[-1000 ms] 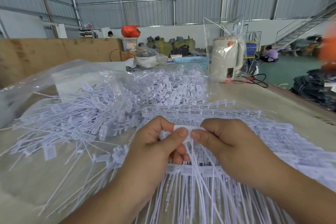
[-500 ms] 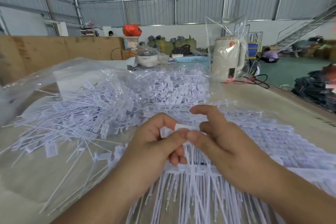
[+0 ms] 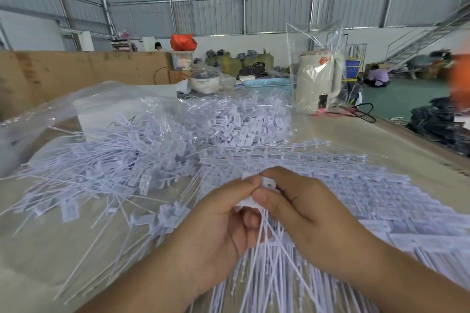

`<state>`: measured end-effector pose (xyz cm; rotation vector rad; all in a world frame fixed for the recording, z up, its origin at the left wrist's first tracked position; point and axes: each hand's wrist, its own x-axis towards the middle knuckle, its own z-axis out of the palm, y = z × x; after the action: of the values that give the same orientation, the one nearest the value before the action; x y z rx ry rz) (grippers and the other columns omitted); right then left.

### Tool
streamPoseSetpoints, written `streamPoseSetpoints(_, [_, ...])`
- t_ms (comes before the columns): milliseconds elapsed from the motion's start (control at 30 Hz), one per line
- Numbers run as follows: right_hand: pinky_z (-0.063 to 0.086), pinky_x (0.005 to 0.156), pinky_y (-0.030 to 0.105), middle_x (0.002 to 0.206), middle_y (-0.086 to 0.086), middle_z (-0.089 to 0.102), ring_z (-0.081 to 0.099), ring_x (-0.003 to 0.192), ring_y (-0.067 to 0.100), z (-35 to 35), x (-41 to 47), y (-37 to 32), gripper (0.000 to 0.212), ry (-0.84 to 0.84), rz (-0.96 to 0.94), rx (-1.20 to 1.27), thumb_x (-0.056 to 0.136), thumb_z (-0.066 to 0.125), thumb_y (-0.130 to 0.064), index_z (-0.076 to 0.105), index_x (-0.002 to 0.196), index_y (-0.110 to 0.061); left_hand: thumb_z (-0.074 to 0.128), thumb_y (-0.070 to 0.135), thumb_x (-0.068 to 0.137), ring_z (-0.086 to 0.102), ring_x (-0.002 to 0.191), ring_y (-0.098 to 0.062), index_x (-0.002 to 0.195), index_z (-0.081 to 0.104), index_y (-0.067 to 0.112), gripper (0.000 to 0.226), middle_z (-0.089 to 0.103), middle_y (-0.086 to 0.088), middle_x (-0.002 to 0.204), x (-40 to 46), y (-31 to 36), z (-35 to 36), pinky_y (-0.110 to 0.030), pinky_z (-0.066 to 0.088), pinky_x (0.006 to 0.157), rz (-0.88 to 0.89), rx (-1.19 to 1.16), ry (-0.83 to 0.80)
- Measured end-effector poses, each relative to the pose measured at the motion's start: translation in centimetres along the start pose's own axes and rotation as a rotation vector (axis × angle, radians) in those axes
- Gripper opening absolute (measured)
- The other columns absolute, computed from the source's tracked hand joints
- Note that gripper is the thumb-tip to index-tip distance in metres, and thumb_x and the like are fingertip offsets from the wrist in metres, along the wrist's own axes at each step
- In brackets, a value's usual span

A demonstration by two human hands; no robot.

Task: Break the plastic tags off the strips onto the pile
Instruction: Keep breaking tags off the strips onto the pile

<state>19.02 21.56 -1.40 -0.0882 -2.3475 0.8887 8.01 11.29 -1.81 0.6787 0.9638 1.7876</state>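
While both thumbs and forefingers pinch one white tag (image 3: 267, 181), the left hand (image 3: 218, 223) and right hand (image 3: 307, 213) hold it above the strips (image 3: 330, 185), beside the pile (image 3: 122, 160).

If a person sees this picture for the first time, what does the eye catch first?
First, the two hands at centre bottom: the left hand and right hand pinch a white plastic tag between them. Next, the big pile of loose white tags on the left, then the cream kettle wrapped in clear plastic behind.
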Motion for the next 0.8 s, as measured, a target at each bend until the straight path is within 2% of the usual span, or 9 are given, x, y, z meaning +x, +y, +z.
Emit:
streamPoseSetpoints(167, [0.049, 0.064, 0.039, 0.080, -0.005, 0.067, 0.062, 0.070, 0.011, 0.4, 0.2, 0.1, 0.033, 0.030, -0.025, -0.138, 0.099, 0.035, -0.049, 0.054, 0.116, -0.029, 0.072, 0.027, 0.075, 0.065, 0.068, -0.018, 0.088, 0.075, 0.015, 0.018, 0.069, -0.009, 0.081, 0.0, -0.1, 0.0, -0.031, 0.057, 0.061, -0.008, 0.007, -0.040])
streamPoseSetpoints(233, [0.050, 0.065, 0.029, 0.096, -0.017, 0.066, 0.061, 0.074, 0.002, 0.5, 0.3, 0.1, 0.048, 0.030, -0.016, -0.222, 0.095, 0.026, -0.057, 0.037, 0.135, -0.034, 0.065, 0.028, 0.078, 0.067, 0.071, -0.017, 0.092, 0.077, 0.017, 0.022, 0.071, -0.009, 0.085, -0.1, 0.0, 0.1, -0.029, 0.058, 0.063, 0.003, 0.026, -0.033])
streamPoseSetpoints(300, [0.048, 0.065, 0.022, 0.099, -0.020, 0.063, 0.060, 0.077, 0.001, 0.5, 0.3, 0.0, 0.061, 0.001, -0.008, -0.311, 0.090, 0.017, -0.063, 0.016, 0.144, -0.035, 0.061, 0.026, 0.081, 0.066, 0.072, -0.020, 0.101, 0.075, 0.016, 0.027, 0.071, -0.011, 0.089, -0.2, 0.3, 0.0, -0.032, 0.058, 0.060, 0.000, 0.073, -0.029])
streamPoseSetpoints(433, [0.039, 0.051, 0.019, 0.069, -0.021, 0.043, 0.047, 0.059, 0.003, 0.7, 0.1, -0.4, 0.061, -0.053, -0.063, -0.521, 0.087, 0.002, -0.064, -0.004, 0.142, -0.040, 0.056, 0.020, 0.087, 0.065, 0.062, -0.018, 0.097, 0.077, 0.019, 0.023, 0.070, -0.008, 0.080, -0.5, 1.1, 0.2, -0.030, 0.057, 0.050, 0.001, 0.152, 0.000])
streamPoseSetpoints(500, [0.042, 0.057, 0.024, 0.085, -0.019, 0.050, 0.049, 0.067, 0.004, 0.8, 0.0, -0.8, 0.063, -0.073, -0.072, -0.560, 0.087, -0.001, -0.066, -0.014, 0.143, -0.039, 0.054, 0.015, 0.091, 0.063, 0.054, -0.012, 0.089, 0.078, 0.018, 0.024, 0.068, -0.006, 0.069, -0.7, 1.2, 0.2, -0.024, 0.051, 0.042, 0.019, 0.170, 0.032])
streamPoseSetpoints(533, [0.043, 0.062, 0.025, 0.104, -0.015, 0.054, 0.053, 0.077, 0.005, 0.9, 0.0, -0.9, 0.064, -0.073, -0.064, -0.553, 0.086, -0.001, -0.067, -0.019, 0.142, -0.041, 0.056, 0.014, 0.090, 0.061, 0.054, -0.011, 0.088, 0.078, 0.018, 0.022, 0.067, -0.006, 0.069, -0.7, 1.2, 0.1, -0.023, 0.050, 0.043, 0.034, 0.199, 0.048])
streamPoseSetpoints(600, [0.045, 0.070, 0.022, 0.129, -0.016, 0.032, 0.051, 0.098, 0.005, 1.0, -0.1, -1.1, 0.067, -0.082, -0.023, -0.519, 0.085, 0.003, -0.071, -0.028, 0.139, -0.047, 0.061, 0.012, 0.087, 0.061, 0.058, -0.013, 0.092, 0.077, 0.017, 0.018, 0.066, -0.008, 0.073, -0.6, 1.1, -0.1, -0.024, 0.049, 0.046, 0.063, 0.262, 0.070])
streamPoseSetpoints(667, [0.036, 0.062, 0.010, 0.116, -0.020, 0.017, 0.040, 0.091, -0.002, 1.0, -0.2, -1.1, 0.071, -0.095, -0.014, -0.525, 0.084, 0.005, -0.074, -0.040, 0.132, -0.049, 0.066, 0.007, 0.085, 0.061, 0.057, -0.014, 0.093, 0.076, 0.016, 0.016, 0.066, -0.008, 0.073, -0.6, 1.2, -0.2, -0.023, 0.047, 0.044, 0.064, 0.279, 0.059])
streamPoseSetpoints(800, [0.027, 0.053, 0.008, 0.108, -0.019, 0.015, 0.030, 0.081, -0.005, 1.1, -0.2, -1.0, 0.081, -0.107, -0.034, -0.566, 0.081, 0.007, -0.080, -0.043, 0.132, -0.043, 0.073, 0.014, 0.071, 0.066, 0.069, -0.021, 0.101, 0.073, 0.010, 0.031, 0.069, -0.014, 0.085, -0.6, 1.3, -0.4, -0.027, 0.053, 0.054, 0.021, 0.301, -0.028])
